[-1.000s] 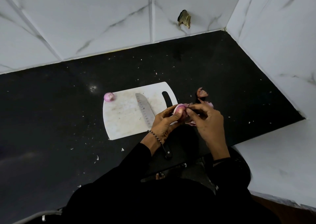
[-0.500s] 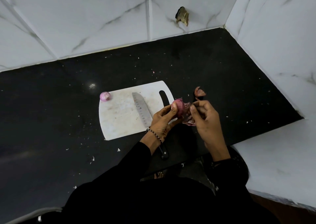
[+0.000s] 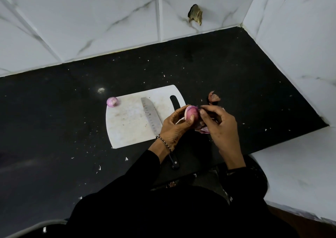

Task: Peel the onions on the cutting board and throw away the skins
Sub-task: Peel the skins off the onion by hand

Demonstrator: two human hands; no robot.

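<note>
Left hand (image 3: 174, 127) is gripping the half-peeled red onion (image 3: 191, 115) mid-frame, just right of the cutting board (image 3: 127, 128). Right hand (image 3: 220, 127) is pinching its loose skin (image 3: 198, 109) in a closed grip. I'd be peeling slowly along the layers and piling scraps with the other skins (image 3: 214, 98) for binning.

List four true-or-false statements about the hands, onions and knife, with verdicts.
1. The left hand holds an onion. True.
2. The right hand grips the knife. False: the knife's blade lies on the board; the right hand pinches at the held onion.
3. A second onion sits at the board's far left corner. True.
4. The counter bears no skins. False: a skin lies right of the board.
</note>
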